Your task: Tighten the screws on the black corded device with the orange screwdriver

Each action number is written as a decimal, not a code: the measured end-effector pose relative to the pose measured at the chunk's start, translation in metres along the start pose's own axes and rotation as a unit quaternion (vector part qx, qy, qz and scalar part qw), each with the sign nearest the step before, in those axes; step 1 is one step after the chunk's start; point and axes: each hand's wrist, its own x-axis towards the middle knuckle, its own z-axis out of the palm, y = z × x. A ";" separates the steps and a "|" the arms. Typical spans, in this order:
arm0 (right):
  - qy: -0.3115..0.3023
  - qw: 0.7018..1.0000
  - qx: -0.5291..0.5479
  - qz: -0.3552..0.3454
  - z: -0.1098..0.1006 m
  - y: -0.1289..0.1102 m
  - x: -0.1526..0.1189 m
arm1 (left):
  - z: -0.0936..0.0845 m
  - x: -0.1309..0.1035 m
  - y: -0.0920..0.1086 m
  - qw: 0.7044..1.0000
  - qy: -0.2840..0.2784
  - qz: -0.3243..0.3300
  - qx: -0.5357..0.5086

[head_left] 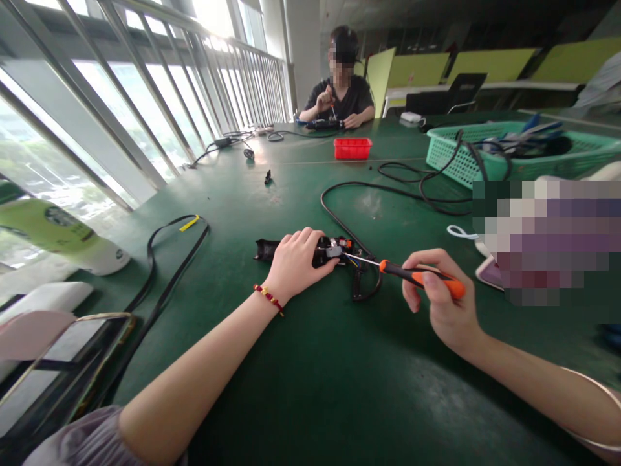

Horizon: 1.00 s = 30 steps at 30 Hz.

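A black corded device (266,249) with its inner parts and coloured wires exposed lies on the green table in front of me. My left hand (297,262) is wrapped over its body, with the thumb beside a grey block (334,252). In my right hand (444,298) is a screwdriver (400,270) with an orange and black handle, gripped between thumb and fingers. Its metal shaft points left, and the tip reaches the open part of the device near the grey block. Whether the tip sits on a screw is too small to tell.
Beyond the device stand a red basket (352,149) and a green basket (449,155) holding tools and cables. A black cable (349,184) loops across the table. A small black part (268,177) lies further left. Opposite, a person (339,90) works with a screwdriver. A cup (68,236) is at left.
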 end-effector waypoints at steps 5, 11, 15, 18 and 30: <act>-0.002 1.000 -0.012 0.000 0.000 -0.002 0.000 | 0.000 0.000 0.000 1.000 0.000 0.000 -0.001; -0.003 0.999 -0.048 -0.021 -0.001 -0.002 -0.002 | 0.001 0.000 0.000 1.000 0.001 -0.002 -0.001; -0.033 0.992 -0.108 -0.059 -0.003 -0.002 -0.004 | 0.000 0.000 0.000 1.000 0.000 -0.001 -0.005; -0.048 0.983 -0.156 -0.088 -0.004 -0.006 -0.005 | 0.000 0.000 0.000 1.000 -0.001 0.000 -0.006; 0.032 0.997 -0.068 -0.017 -0.002 -0.004 0.000 | 0.000 0.000 0.000 1.000 -0.002 0.002 -0.006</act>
